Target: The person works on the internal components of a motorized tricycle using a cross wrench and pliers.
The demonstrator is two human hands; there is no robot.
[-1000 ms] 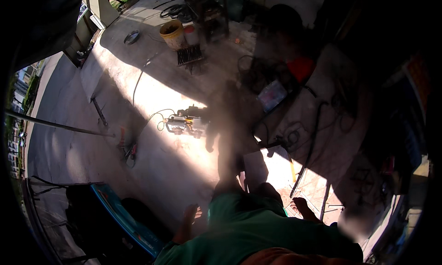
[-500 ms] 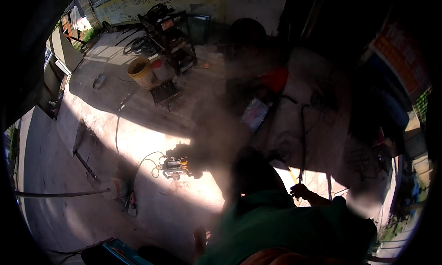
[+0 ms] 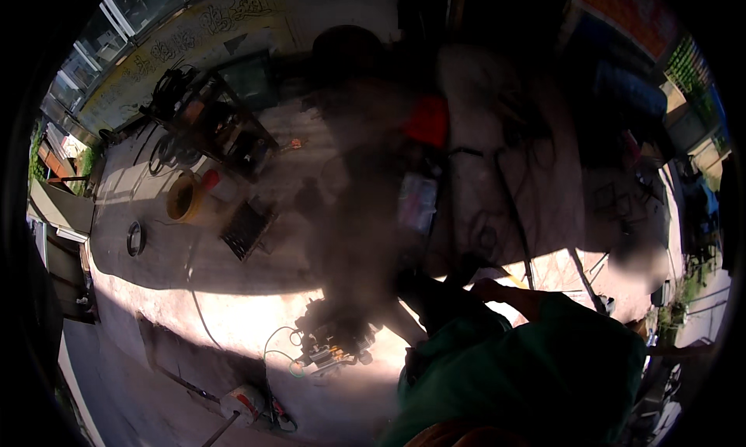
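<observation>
My right hand [image 3: 486, 290] is low at right of centre, over the floor beside my dark legs and green clothing [image 3: 528, 369], near long dark bars and hoses [image 3: 513, 214]. Its fingers are too dark to make out, as is anything they might hold. My left hand does not show. A small machine [image 3: 332, 346] with a thin looped hose sits on sunlit concrete below centre, partly behind a hazy blur that covers the middle of the picture. A clear plastic-wrapped item [image 3: 416, 202] lies near a red object [image 3: 426, 119].
A yellow bucket [image 3: 183, 198], red-lidded container [image 3: 220, 184], bristly black item [image 3: 245, 231] and metal ring [image 3: 135, 238] stand or lie left. Behind are a dark cart [image 3: 224, 117], hose coils [image 3: 167, 153] and painted wall [image 3: 186, 35]. Metal frames [image 3: 614, 202] lie right; a rod and tool [image 3: 241, 404] lie lower left.
My view has swung up and rightward, bringing the back wall in and shifting the machine lower. My right hand has risen in the picture and my left hand has left it.
</observation>
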